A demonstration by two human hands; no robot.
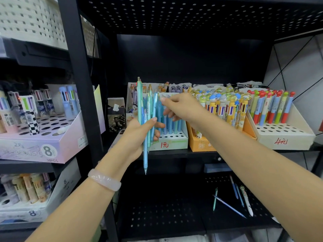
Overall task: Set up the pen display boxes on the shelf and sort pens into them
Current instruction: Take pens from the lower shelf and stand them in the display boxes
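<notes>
Bundle of blue and green pens (146,119) gripped upright in left hand (139,135), thumb curled across the barrels, tips hanging below the shelf edge (174,154). Right hand (181,107) reaching to the bundle's upper part, fingers (167,112) curled at the pens; whether pinching one, cannot tell. Directly behind, white display box (172,143) marked "1元", blue pens standing in its rear holes, front holes open. Just beside it, orange box (202,144) packed with character-topped multicolour pens. Further right, cream box (286,137) marked "4元" with red, blue and green pens at the back. On the adjoining left shelf, lilac box (43,147) partly filled. Loose pens (234,198) lying on the lower perforated shelf.
</notes>
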